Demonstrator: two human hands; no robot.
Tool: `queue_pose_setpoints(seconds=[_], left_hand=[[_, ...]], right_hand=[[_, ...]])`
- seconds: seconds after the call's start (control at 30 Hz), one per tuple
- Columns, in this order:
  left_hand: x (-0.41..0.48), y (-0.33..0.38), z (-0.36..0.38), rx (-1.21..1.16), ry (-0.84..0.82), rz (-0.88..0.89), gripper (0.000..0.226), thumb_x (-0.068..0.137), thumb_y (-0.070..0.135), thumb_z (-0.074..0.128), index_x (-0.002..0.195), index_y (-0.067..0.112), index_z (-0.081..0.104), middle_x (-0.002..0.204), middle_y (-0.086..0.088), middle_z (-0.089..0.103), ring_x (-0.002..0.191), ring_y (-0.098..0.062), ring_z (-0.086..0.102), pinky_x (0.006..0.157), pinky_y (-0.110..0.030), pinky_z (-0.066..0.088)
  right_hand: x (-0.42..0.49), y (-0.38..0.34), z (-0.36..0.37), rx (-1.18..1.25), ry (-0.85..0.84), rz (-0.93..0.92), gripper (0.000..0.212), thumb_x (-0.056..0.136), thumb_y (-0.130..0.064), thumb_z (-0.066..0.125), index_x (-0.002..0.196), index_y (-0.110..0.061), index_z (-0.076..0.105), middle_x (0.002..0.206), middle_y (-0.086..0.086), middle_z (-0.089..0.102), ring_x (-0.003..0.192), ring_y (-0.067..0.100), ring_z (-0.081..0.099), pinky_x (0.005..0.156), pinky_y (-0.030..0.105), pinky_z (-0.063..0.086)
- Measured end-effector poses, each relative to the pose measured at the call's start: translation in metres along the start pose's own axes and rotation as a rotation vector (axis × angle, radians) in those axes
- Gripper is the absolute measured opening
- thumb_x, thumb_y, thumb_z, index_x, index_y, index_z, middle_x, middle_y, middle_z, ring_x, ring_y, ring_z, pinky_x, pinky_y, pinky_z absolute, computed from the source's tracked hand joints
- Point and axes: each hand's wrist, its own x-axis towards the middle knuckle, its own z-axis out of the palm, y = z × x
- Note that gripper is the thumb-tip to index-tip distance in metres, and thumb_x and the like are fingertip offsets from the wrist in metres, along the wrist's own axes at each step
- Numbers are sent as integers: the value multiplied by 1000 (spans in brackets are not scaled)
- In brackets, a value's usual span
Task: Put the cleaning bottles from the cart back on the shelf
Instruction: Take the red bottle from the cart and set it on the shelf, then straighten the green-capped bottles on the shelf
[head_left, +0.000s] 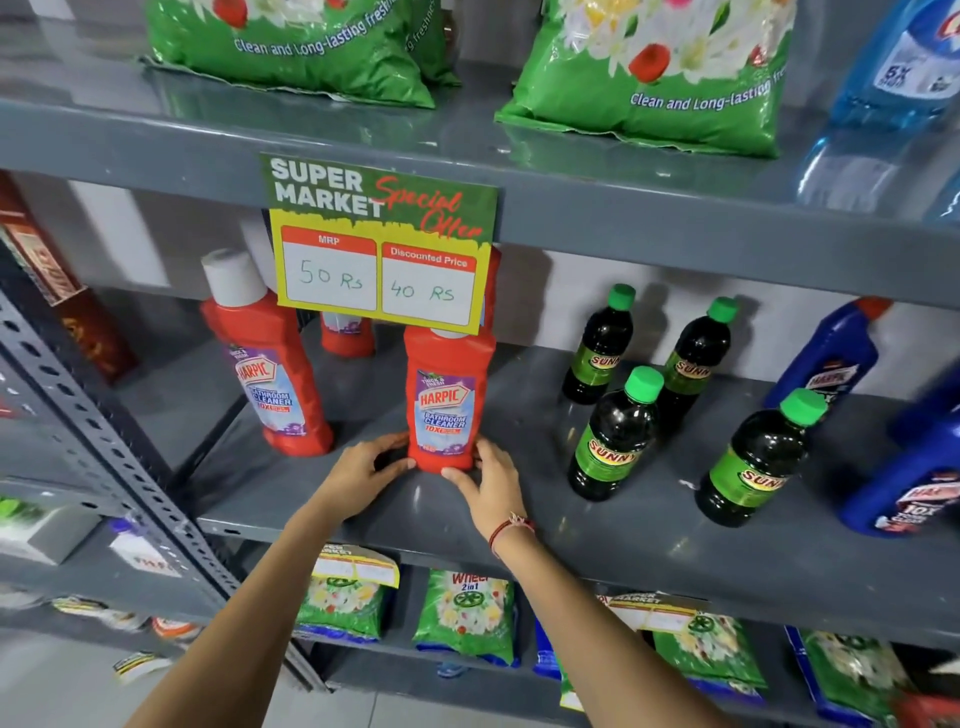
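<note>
A red Harpic bathroom cleaner bottle (445, 400) stands upright near the front of the grey middle shelf (649, 530). My left hand (363, 470) presses its lower left side and my right hand (488, 480) cups its base from the right. Its cap is hidden behind the yellow and green price sign (382, 244). A second red Harpic bottle (267, 358) with a white cap leans to the left of it. A third red bottle (347, 335) stands further back, mostly hidden by the sign. The cart is out of view.
Several dark Sunny bottles with green caps (615, 436) stand to the right on the same shelf. Blue Harpic bottles (831, 358) are at the far right. Green detergent bags (654, 73) lie on the shelf above and on the one below. A perforated grey upright (98, 431) runs at left.
</note>
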Motion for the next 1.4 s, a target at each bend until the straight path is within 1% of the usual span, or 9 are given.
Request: queue_pose_setpoints(seconds=[0.13,0.4,0.67,0.8,0.9,1.0,1.1,1.23,1.4], left_hand=[[-3,0,4,3,31,1,44,85,25,64,125,12,55,130,-5,60,121,-19,54,103,-32,40],[-5,-2,10,-14,111,-35,48,77,29,72,120,12,60,124,-5,64,112,-10,55,94,-24,39],[-15,6,18,24,247,-129,50,72,22,77,118,11,60,120,-10,66,113,-26,60,92,-32,43],[-50,25,43,-130,586,-321,52,73,25,77,119,14,56,120,-13,64,112,-30,58,96,-38,41],[-77,59,83,-202,710,-248,37,76,25,73,109,17,56,107,-12,61,97,-21,59,86,-23,42],[-82,103,132,-324,486,-139,26,79,18,71,97,33,59,101,-3,65,82,-1,61,70,-19,52],[-64,148,177,-279,173,17,29,80,19,69,94,43,59,98,14,65,88,0,63,78,-17,52],[-18,190,224,-183,-62,118,40,80,21,67,119,25,57,113,10,60,108,-12,58,97,-28,45],[34,217,254,-27,-149,110,58,82,25,64,135,13,43,136,-7,54,126,-25,47,105,-38,37]], right_hand=[[0,0,3,-53,1,-5,46,85,-26,64,124,-5,48,126,16,56,119,28,45,96,33,40],[0,1,3,-61,-21,-6,44,87,-23,62,123,-4,47,124,20,55,119,31,44,98,37,41],[-15,0,-11,114,-40,73,60,81,-18,69,134,-8,42,133,15,52,121,27,50,104,40,44],[-68,36,-56,216,131,63,33,81,-16,70,112,-13,61,107,5,59,95,14,63,78,16,54],[-108,73,-112,233,351,151,17,81,-9,69,94,-20,66,94,9,63,79,4,64,66,8,52],[-127,106,-169,211,579,257,18,80,-1,68,90,-16,65,93,20,66,71,8,63,61,3,48],[-124,135,-213,142,664,345,30,75,-1,73,103,-3,62,97,22,67,69,3,60,65,9,49],[-104,156,-244,99,456,402,63,73,-6,76,129,-6,49,116,17,60,90,16,58,88,37,52],[-81,157,-253,40,243,277,72,78,-8,71,140,-6,33,138,15,47,115,19,53,102,34,44]])
